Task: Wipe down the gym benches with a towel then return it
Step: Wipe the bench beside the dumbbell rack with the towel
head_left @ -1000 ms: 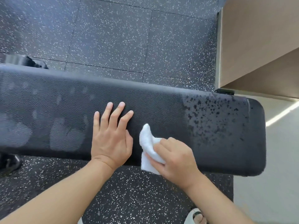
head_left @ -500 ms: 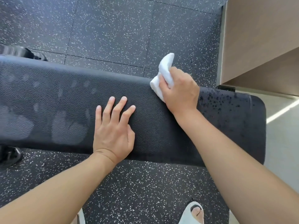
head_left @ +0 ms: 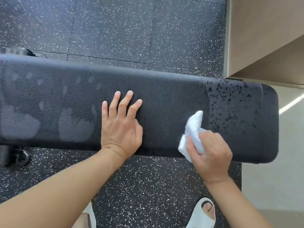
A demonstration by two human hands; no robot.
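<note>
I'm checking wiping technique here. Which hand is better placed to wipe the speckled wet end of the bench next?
The right hand: it grips the towel beside the droplets. The left hand lies flat on the bench, farther away.

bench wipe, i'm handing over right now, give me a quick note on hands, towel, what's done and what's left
Left hand: flat on the bench, fingers spread, holding nothing.
Right hand: grips the white towel at the bench's near edge, right of the left hand.
Done: the middle of the pad looks wiped; faint handprints show on the left part.
Left: the droplets speckling the right end, just beyond the towel, plus any other benches, none in view. Then return the towel.
</note>
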